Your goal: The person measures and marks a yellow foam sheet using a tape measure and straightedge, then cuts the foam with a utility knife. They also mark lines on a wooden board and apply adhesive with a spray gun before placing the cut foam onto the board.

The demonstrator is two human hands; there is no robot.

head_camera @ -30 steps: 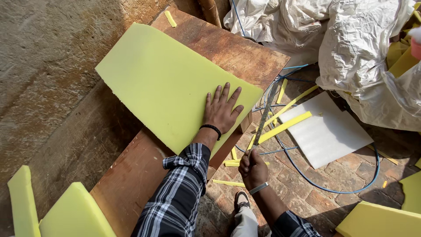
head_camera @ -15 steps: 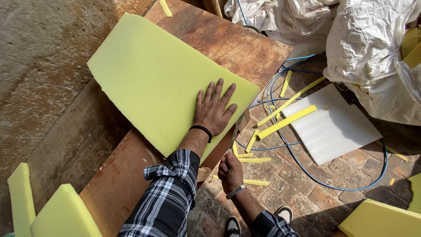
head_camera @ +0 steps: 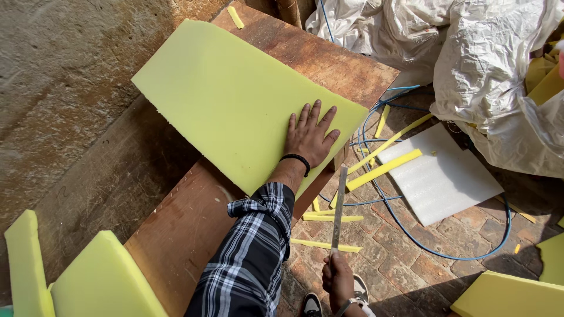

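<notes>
right hand point(head_camera: 339, 282), nearest, fingers wrapped round a long metal blade point(head_camera: 339, 206) pointing at the foam sheet point(head_camera: 235, 100). left hand point(head_camera: 310, 136) lies flat, fingers spread, on the sheet's near corner atop the wooden counter point(head_camera: 188, 229). best press firmly beside the edge.

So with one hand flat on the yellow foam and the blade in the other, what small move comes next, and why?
Probably bring the blade up to the foam sheet's overhanging edge. The left hand already presses the sheet flat on the wooden board, while the right hand holds the blade below, its tip just short of that edge.
</notes>
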